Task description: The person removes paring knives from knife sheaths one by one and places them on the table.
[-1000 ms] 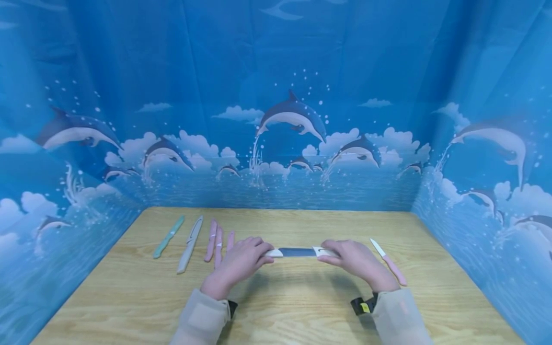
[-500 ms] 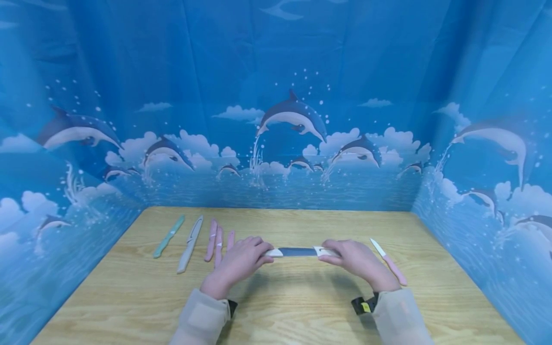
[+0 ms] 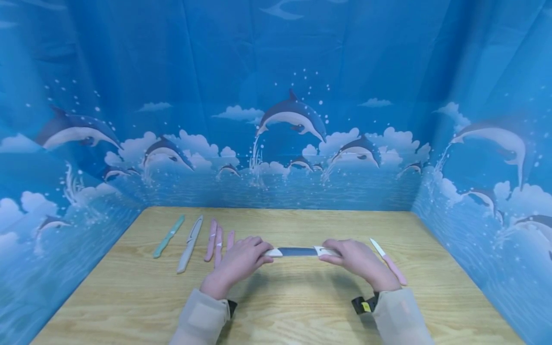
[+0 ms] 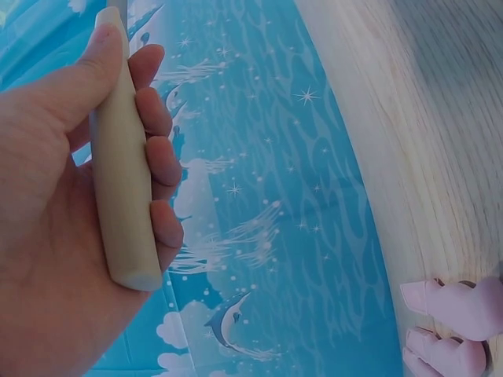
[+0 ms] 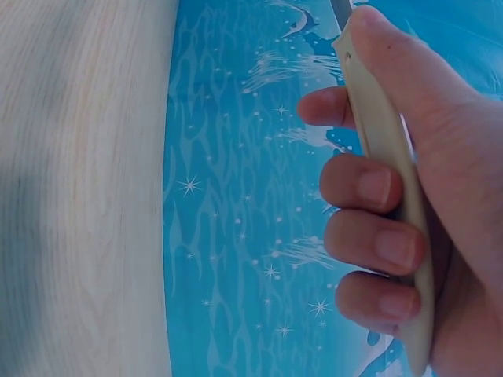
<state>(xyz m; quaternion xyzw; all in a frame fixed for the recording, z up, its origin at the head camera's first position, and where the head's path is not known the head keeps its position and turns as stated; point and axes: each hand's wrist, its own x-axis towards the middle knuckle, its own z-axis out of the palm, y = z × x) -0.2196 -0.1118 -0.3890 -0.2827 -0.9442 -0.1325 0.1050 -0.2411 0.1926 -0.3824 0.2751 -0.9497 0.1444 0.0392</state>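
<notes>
L hand [image 3: 242,258] – fingers curled round cream knife handle [image 4: 123,173] | R hand [image 3: 354,258] – clamped on cream sheath [image 5: 380,129] | blade [image 3: 297,251] shows btw. both grips, held by two ends prob. so that no finger is on edge | pink paring knife [image 3: 389,261] just outside R grip

Wood-grain table [image 3: 297,306] with pink, green, pale knives [image 3: 389,262]

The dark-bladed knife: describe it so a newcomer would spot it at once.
Find the wooden table, then the space between the left hand and the right hand. There the dark-bladed knife shows bare blade between two cream ends, one gripped by each hand. Unlike the pale-bladed, pink-handled knife lying on the table, it is held.
</notes>
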